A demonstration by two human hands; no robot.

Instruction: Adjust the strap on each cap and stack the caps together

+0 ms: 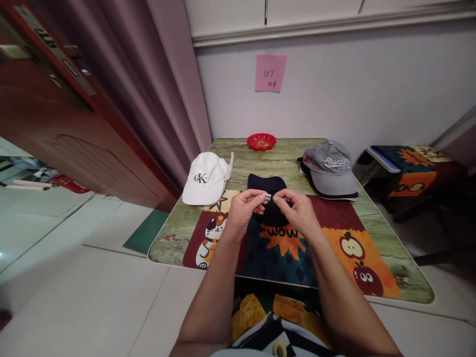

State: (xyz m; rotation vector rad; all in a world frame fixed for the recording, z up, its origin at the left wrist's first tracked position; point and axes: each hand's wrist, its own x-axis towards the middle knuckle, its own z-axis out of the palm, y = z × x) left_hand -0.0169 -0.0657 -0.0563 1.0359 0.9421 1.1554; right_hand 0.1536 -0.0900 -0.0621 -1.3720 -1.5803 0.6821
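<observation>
A dark navy cap [266,183] lies at the middle of the table, behind and under my hands. My left hand [243,208] is closed in a pinch on a small silver metal buckle [267,197] just in front of the cap. Close beside it, my right hand [298,210] is also pinched, with thumb and forefinger near the buckle's right side. What sits between the right fingertips is too small to make out. Both hands cover part of the cap, so whether the buckle is joined to it cannot be seen.
On the left stands a white cap [204,178]; grey and black caps are stacked on the right, the grey cap [330,163] on top. A red scalloped dish [262,142] sits at the back. A patterned mat [277,263] covers the table's front. A pink note [270,73] is on the wall.
</observation>
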